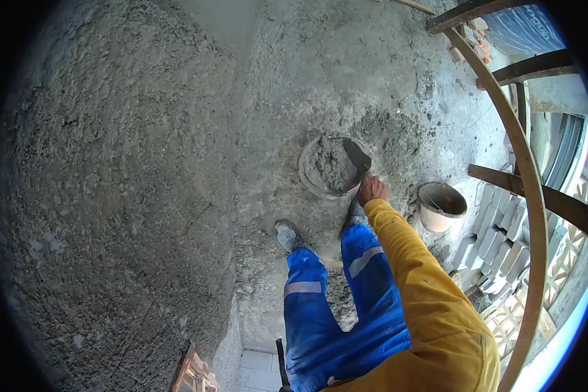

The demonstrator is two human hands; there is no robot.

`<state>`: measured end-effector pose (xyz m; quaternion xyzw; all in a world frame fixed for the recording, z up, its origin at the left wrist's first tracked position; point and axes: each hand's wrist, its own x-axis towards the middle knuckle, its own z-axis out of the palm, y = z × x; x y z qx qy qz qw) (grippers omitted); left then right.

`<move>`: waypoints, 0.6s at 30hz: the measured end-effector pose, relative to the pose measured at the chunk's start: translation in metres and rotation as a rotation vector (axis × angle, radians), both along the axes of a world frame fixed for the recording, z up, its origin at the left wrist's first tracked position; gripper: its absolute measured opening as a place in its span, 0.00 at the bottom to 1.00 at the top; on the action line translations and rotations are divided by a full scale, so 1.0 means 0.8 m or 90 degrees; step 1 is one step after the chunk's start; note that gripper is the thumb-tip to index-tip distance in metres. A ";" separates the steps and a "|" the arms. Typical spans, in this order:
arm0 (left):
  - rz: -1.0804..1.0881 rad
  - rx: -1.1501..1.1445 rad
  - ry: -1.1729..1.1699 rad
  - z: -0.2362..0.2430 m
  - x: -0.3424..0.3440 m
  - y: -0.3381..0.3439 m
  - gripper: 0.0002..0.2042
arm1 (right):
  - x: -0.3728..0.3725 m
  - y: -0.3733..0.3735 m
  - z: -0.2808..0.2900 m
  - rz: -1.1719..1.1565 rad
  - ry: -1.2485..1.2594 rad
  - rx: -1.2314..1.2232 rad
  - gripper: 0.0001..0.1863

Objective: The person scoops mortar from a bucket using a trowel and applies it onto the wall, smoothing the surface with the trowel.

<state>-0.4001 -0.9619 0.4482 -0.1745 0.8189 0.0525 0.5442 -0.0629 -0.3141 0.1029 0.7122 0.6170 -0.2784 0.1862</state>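
My right hand, at the end of a yellow sleeve, is closed around the handle of a trowel. The trowel's dark blade lies over the right side of a round tub, apparently touching the mix inside. Grey wet mortar fills much of that tub, which stands on the ground just beyond my feet. My left hand does not show in the picture.
A smaller bucket stands right of the tub. A rough plastered wall rises on the left. Wooden beams cross the right side, with stacked grey blocks behind. A dark bar stands by my left leg.
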 end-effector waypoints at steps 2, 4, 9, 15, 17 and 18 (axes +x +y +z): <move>0.045 -0.014 0.003 -0.005 -0.010 -0.017 0.14 | -0.071 -0.009 -0.047 -0.140 0.052 -0.118 0.17; 0.087 -0.024 0.003 0.003 -0.019 -0.031 0.15 | -0.092 -0.014 -0.078 -0.182 0.088 -0.102 0.19; 0.186 -0.020 -0.016 0.007 -0.027 -0.054 0.17 | -0.053 -0.047 -0.080 -0.226 0.275 -0.144 0.24; 0.281 0.030 -0.045 -0.020 -0.047 -0.058 0.23 | -0.006 -0.072 -0.010 -0.229 0.192 -0.134 0.27; 0.311 0.049 -0.067 -0.022 -0.051 -0.058 0.24 | 0.004 -0.055 -0.008 -0.275 0.157 -0.138 0.26; 0.326 0.062 -0.067 -0.019 -0.058 -0.059 0.26 | -0.004 -0.048 -0.002 -0.312 0.137 -0.154 0.25</move>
